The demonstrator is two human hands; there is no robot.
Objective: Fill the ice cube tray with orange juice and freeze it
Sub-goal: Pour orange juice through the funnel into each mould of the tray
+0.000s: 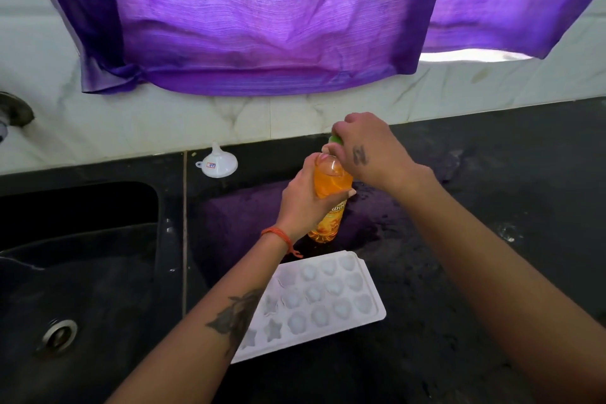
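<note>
Head view, reported nearest first, with the ice cube tray [323, 302] as reference point. This white tray lies flat on the dark desk [459, 321], its moulded cells showing no juice; the left forearm crosses over its left end. Left of the tray, a black sink [82, 272] is sunk into the desk, its metal drain [59, 334] visible low in the basin.

Just beyond the tray's far edge, the orange juice bottle [329, 207] stands on the desk, tilted slightly. Left hand [303, 203] is wrapped around the bottle's upper body, fingers curled about it; an orange thread band [278, 236] sits on that wrist. Right hand [364, 151] is closed over the bottle's top, fingers gripping the green cap [336, 140], which is only partly visible.

Farther back and to the left of the tray, a white funnel [218, 162] rests mouth-down near the tiled wall [295, 115]. Above, beyond everything, a purple curtain [262, 26] hangs over a lit window.
</note>
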